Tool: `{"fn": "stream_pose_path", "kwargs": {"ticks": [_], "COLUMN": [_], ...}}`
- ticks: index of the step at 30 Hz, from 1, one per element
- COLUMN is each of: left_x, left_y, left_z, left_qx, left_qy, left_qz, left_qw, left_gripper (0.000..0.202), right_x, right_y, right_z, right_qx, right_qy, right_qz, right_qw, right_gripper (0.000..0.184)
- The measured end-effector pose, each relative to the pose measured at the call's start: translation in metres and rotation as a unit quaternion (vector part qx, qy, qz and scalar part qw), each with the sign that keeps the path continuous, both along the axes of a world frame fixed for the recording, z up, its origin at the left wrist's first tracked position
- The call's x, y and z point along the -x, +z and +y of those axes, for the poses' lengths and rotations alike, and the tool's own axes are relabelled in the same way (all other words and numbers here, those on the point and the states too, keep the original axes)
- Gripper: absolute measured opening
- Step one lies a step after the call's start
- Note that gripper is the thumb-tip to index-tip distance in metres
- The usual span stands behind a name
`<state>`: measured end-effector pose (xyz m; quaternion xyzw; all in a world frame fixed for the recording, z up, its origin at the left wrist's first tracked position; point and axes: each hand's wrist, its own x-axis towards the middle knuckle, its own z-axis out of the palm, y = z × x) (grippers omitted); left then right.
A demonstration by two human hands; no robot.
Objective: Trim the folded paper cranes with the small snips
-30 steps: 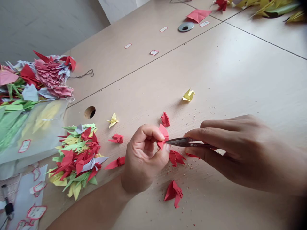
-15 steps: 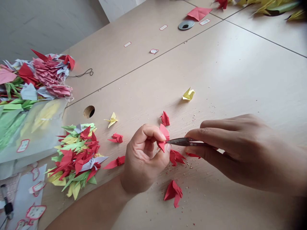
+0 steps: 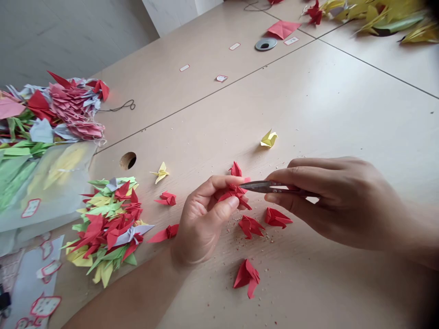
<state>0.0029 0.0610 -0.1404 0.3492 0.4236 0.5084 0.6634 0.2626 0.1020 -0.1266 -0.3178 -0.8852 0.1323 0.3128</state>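
We have a crane [image 3: 232, 191], red and folded, pinched between the thumb and fingers of our left hand [image 3: 202, 219], held over the table [image 3: 206, 123]. Our right hand [image 3: 329, 205] grips the snips [image 3: 262, 187] — thumb below, forefinger above — and their tips reach the crane's upper right side; we cannot tell whether the blades bite any paper.

Just beyond our left hand sits a red bird [image 3: 235, 169], with a yellow bird [image 3: 269, 139] farther off. On our side of the snips lie three red birds [image 3: 251, 226], one well nearer us than the others. To the left, we see a mixed pile [image 3: 109, 224] near a translucent bag [image 3: 65, 196]. At the far side, a metal ring [image 3: 260, 46] rests just beside a red sheet [image 3: 284, 29].
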Motion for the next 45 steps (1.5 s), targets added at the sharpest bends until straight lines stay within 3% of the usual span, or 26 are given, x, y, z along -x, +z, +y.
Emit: {"fn": "stream_pose_path", "kwargs": {"ticks": [6,14,22,33,45], "left_x": [-0.002,-0.006,-0.008,-0.007,-0.004], "left_y": [0.005,0.008,0.014,0.013,0.014], "left_z": [0.003,0.006,0.007,0.007,0.008], "left_qx": [0.034,0.071,0.1,0.094,0.099], "left_qy": [0.007,0.013,0.015,-0.015,-0.021], "left_qz": [-0.027,-0.071,-0.058,-0.061,-0.063], "left_qw": [0.999,0.995,0.993,0.994,0.993], "left_gripper": [0.005,0.028,0.028,0.03,0.03], "right_x": [0.0,-0.004,-0.006,-0.005,-0.008], "right_y": [0.0,0.004,0.002,0.003,0.004], "right_z": [-0.002,-0.004,-0.008,-0.005,-0.003], "right_qx": [-0.056,-0.132,-0.164,-0.178,-0.167], "right_qy": [0.012,0.007,0.011,0.035,0.034], "right_qz": [-0.021,-0.073,-0.086,-0.075,-0.076], "right_qw": [0.998,0.989,0.983,0.981,0.982], "right_gripper": [0.043,0.038,0.024,0.015,0.028]}}
